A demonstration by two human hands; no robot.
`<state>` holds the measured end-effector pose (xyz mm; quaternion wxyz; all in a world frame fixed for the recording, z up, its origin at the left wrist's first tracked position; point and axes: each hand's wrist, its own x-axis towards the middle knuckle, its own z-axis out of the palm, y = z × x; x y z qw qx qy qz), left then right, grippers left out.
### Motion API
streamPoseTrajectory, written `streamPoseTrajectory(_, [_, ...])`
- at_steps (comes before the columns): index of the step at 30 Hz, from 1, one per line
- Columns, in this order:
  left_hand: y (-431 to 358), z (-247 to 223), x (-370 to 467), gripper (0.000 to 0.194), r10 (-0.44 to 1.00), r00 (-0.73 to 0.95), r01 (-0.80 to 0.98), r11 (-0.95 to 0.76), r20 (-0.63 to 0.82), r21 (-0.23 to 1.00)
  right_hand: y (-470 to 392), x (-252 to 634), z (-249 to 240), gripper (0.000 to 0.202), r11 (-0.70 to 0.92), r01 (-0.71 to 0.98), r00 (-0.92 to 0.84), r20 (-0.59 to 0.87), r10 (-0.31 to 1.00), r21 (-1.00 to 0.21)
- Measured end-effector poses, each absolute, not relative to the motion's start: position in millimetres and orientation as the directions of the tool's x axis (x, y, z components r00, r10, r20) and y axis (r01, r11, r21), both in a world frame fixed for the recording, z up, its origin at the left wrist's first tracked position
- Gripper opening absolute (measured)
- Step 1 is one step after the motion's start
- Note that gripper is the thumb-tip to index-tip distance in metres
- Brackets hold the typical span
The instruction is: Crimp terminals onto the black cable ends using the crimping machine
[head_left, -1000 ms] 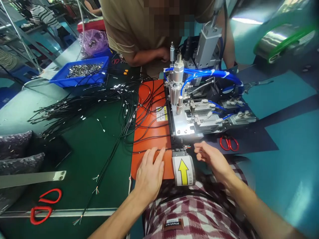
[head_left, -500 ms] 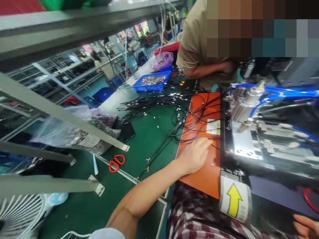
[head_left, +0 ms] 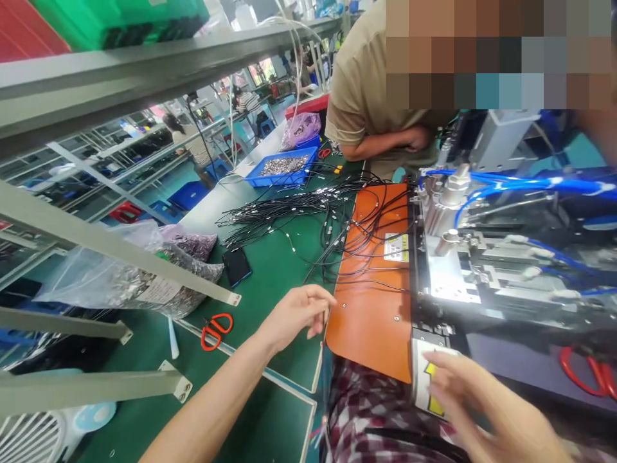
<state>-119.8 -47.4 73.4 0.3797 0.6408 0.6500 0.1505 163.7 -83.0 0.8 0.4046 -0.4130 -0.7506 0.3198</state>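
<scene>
My left hand is over the green table top beside the left edge of an orange plate. Its index finger points toward the plate, the other fingers curl loosely, and nothing shows in them. In front of the lap, my right hand is smeared by motion, thumb and fingers apart, partly covering a white label with a yellow arrow. Thin black cables trail over the far part of the plate toward the machine. A larger bundle of black cables lies on the table beyond.
Red-handled scissors, a phone and a bag of metal parts lie left. A blue tray of small parts stands farther back. Grey frame bars cross the left side. A co-worker leans in opposite.
My left hand has drawn back left off the orange plate. The cables with bare ends are gone from the near table top. My right hand has come in from the lower right.
</scene>
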Motion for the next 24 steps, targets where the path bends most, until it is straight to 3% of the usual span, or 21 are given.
streamPoseTrajectory(3, [-42,70,-94,0.022,0.942,0.222,0.617,0.065,-0.252,0.784,-72,126,26,0.030,0.672,0.374,-0.490,0.479,0.729,-0.639])
streamPoseTrajectory(5, [-45,62,-80,0.020,0.962,0.246,0.621,-0.060,-0.121,0.781,-70,118,36,0.028,0.653,0.311,-0.491,0.472,0.732,-0.690])
streamPoseTrajectory(9, [-58,47,-56,0.017,0.917,0.381,0.639,-0.352,0.116,0.684,-77,150,37,0.014,0.414,0.107,-0.329,0.360,0.873,-0.904])
streamPoseTrajectory(12, [-65,46,-44,0.020,0.869,0.453,0.646,-0.473,0.199,0.599,-85,184,31,0.004,0.173,0.129,-0.087,0.162,0.983,-0.976])
streamPoseTrajectory(14, [-68,51,-40,0.020,0.867,0.465,0.722,-0.488,0.178,0.491,-89,194,27,0.014,-0.025,0.113,0.023,-0.023,0.999,-0.993])
streamPoseTrajectory(17, [-71,62,-37,0.014,0.889,0.452,0.817,-0.447,0.077,0.365,-90,185,25,0.020,-0.274,0.019,0.022,-0.273,0.962,-0.962])
streamPoseTrajectory(20, [-71,69,-33,0.014,0.847,0.525,0.755,-0.421,-0.078,0.503,-83,166,27,0.022,-0.344,-0.060,-0.108,-0.337,0.935,-0.937])
streamPoseTrajectory(24, [-66,71,-23,0.018,0.803,0.540,0.662,-0.221,-0.252,0.716,-73,158,32,0.023,-0.370,-0.150,-0.165,-0.346,0.924,-0.917])
